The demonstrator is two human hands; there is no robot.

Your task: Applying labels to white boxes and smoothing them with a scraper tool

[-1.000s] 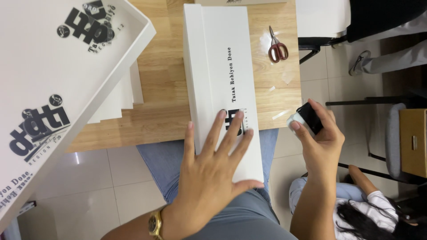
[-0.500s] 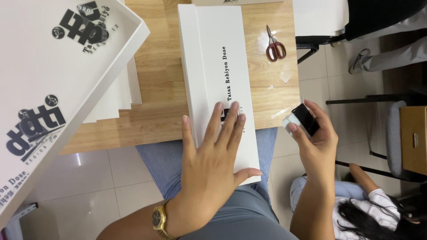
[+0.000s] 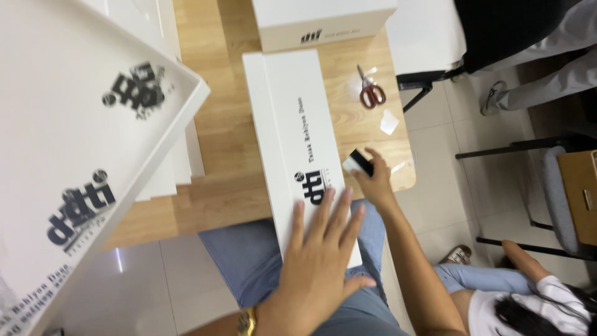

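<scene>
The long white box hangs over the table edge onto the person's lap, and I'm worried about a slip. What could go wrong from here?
1. The long white box overhangs the wooden table, pinned only by the flat left hand; lifting that hand might let it tip or slide off.
2. The right hand brings a small black-and-white tool to the box's side; a push could skew the box.
3. The scissors lie near the table's edge and could be knocked off.

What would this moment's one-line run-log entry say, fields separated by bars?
left hand: flat on long white box | right hand: holds small black-and-white object at box edge | red scissors: on wooden table
</scene>
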